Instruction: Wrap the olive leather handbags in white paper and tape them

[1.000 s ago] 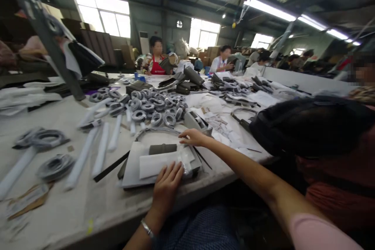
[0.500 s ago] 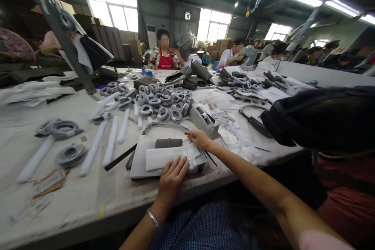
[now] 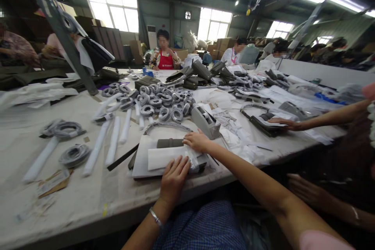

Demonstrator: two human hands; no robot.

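In front of me on the table lies a dark olive handbag, covered by a white sheet (image 3: 140, 168). A rolled olive piece (image 3: 170, 143) and a white padding strip (image 3: 164, 158) rest on top. My left hand (image 3: 175, 175) lies flat, fingers out, on the strip's lower right end. My right hand (image 3: 195, 140) rests palm down with fingers stretched over the right end of the rolled piece, beside some clear plastic wrap (image 3: 191, 158). Behind the bag arcs its grey-wrapped handle (image 3: 166, 124). A dark strap (image 3: 123, 157) sticks out to the left.
A grey tape dispenser (image 3: 206, 122) stands just beyond my right hand. Wrapped coils (image 3: 156, 103) are heaped behind, with white rolls (image 3: 96, 144) and loose coils (image 3: 74, 155) to the left. At right, a co-worker's hand (image 3: 288, 124) touches another bag (image 3: 265, 125).
My right hand has gone from a closed fingertip grip at the bag's upper right to lying flatter, slightly lower. The co-worker at right has leaned back, uncovering an arm and a bag.
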